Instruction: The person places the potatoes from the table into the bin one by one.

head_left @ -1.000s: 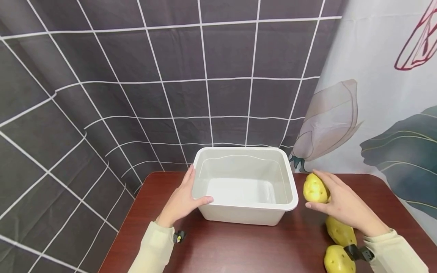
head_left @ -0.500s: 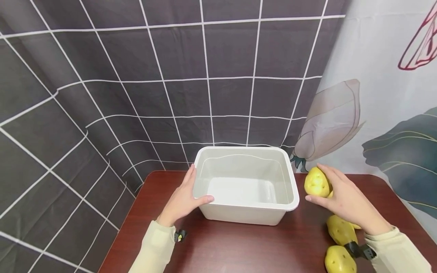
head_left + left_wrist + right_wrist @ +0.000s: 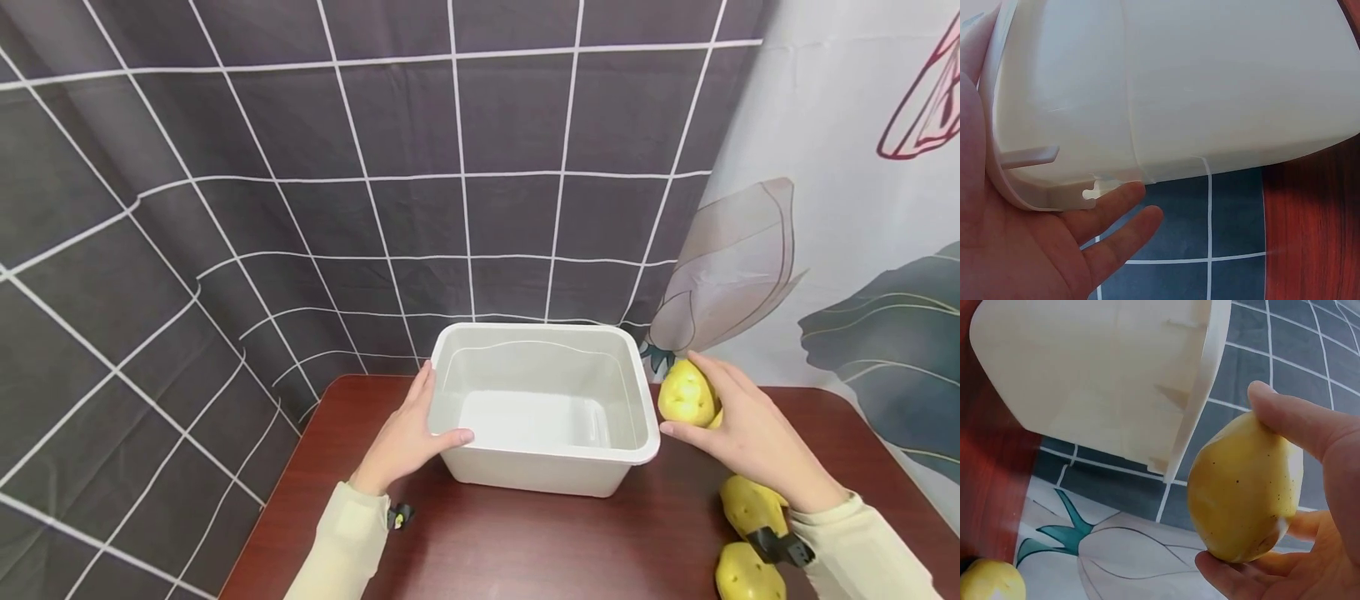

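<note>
In the head view, a yellow potato point(image 3: 687, 393) is held up beside the bin's right end by my right hand point(image 3: 757, 433). The right wrist view shows dark specks on the potato point(image 3: 1244, 487), pinched between thumb and fingertips. A white plastic bin point(image 3: 540, 473) stands on the table, with nothing visible inside. My left hand point(image 3: 405, 437) holds its front left corner, thumb over the rim and fingers along the outer left side. From the left wrist, the bin's rim point(image 3: 991, 119) sits between thumb and fingers.
Two more potatoes, one farther back point(image 3: 750, 504) and one nearer point(image 3: 750, 573), lie on the red-brown table point(image 3: 540, 542) by my right wrist. A bit of yellow shows behind my right thumb. A dark checked curtain point(image 3: 510, 217) hangs close behind the bin.
My right hand has raised the potato slightly, then brought it a little left toward the bin. My left hand keeps its place on the bin's corner.
</note>
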`<state>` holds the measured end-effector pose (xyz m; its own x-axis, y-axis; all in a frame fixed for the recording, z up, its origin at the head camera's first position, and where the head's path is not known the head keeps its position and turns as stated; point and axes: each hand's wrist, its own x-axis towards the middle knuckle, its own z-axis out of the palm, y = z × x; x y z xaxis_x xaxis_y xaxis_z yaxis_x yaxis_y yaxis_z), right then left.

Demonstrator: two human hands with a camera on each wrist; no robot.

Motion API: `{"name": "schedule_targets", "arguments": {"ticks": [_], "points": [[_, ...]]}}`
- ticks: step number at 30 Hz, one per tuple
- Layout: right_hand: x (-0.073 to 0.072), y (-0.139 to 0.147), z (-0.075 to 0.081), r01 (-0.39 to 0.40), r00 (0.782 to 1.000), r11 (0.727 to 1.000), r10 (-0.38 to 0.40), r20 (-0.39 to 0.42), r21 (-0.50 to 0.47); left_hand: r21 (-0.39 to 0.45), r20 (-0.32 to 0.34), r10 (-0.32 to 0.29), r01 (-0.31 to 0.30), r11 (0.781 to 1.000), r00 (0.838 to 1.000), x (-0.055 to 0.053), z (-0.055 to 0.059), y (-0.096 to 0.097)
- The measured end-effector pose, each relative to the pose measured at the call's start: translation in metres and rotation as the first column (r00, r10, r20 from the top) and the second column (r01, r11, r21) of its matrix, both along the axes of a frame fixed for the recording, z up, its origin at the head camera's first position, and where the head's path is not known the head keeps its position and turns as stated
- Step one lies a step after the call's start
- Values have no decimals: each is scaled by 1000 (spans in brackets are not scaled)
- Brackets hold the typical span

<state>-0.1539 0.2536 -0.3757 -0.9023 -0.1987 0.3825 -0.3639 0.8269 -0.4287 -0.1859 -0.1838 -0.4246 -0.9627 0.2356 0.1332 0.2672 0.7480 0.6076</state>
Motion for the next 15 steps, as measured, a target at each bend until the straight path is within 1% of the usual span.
{"name": "schedule_targets", "arguments": {"ticks": [6,10,15], "points": [[-2,-7,2,-27,1000,1000,27,-14,-5,1,3,3,-3,1000,1000,-2,-1,0],[-4,-11,3,-39,999,999,38,-22,-10,5,14,9,-9,1000,1000,0,1,0],[-6,-17,3,-65,997,998,64,-45,-17,9,18,10,-10,1000,1000,0,0,1]]}}
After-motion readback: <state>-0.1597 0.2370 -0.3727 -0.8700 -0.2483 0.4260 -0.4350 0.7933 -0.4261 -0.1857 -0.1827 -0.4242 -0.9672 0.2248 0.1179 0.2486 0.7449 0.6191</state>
